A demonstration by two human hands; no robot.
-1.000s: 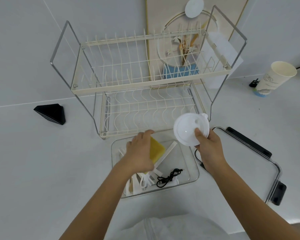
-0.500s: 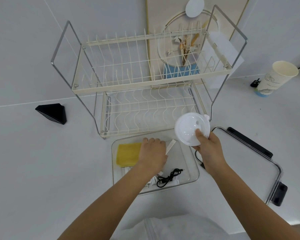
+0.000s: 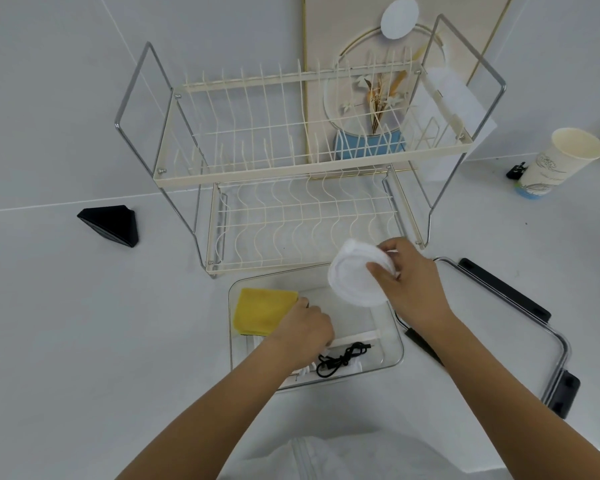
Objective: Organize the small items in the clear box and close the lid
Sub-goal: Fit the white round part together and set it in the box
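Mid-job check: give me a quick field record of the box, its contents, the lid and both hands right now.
box: clear box, open, in front of dish rack
contents: yellow cloth at far left; black cable near front; white pieces partly hidden
lid: box lid lies on counter to the right, not on
left hand: in box, at cloth edge; grip unclear
right hand: holds white round lid over box

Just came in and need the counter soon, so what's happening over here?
A person is sorting small items in a clear box in front of a dish rack. The left hand reaches inside, touching a yellow cloth in the far left corner. The right hand holds a round white lid above the box. A black cable lies inside. The box's own lid lies off to the right.
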